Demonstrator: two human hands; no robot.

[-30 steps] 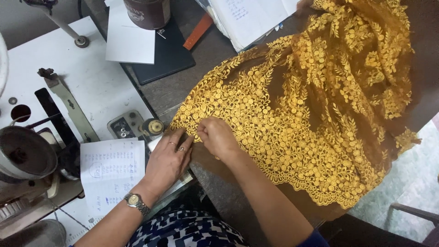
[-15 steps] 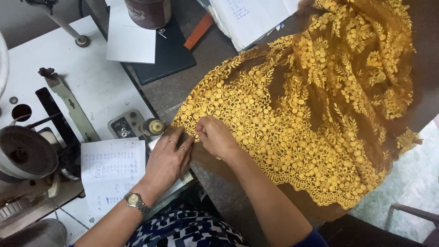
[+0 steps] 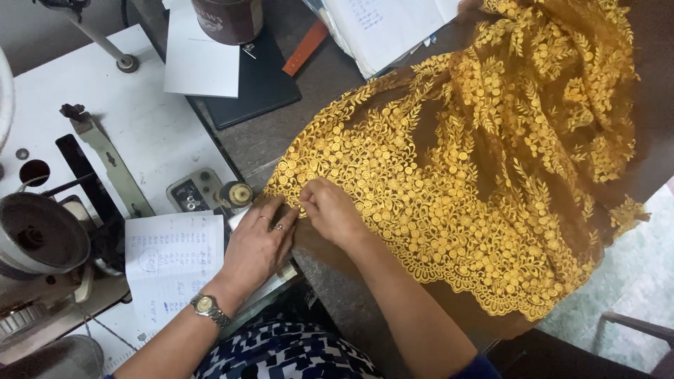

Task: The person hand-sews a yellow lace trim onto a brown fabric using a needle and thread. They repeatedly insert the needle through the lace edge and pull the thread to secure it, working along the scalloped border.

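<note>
Gold lace cloth (image 3: 463, 168) spread across grey table (image 3: 309, 133), beside sewing machine (image 3: 42, 238). Left hand (image 3: 256, 245) flat, pressing cloth edge. Right hand (image 3: 330, 210) fingers pinched on edge. Seemingly fine edge-work; calls for steady grip.

Your hands meet at the near-left edge of the lace (image 3: 449, 175), left hand (image 3: 256, 242) beside right hand (image 3: 330, 210). The lace covers the right part of the surface (image 3: 281, 140). Left of your hands lies a notebook (image 3: 172, 263); behind it, a bobbin (image 3: 239, 194). A tin (image 3: 228, 17) stands at the far side.
</note>
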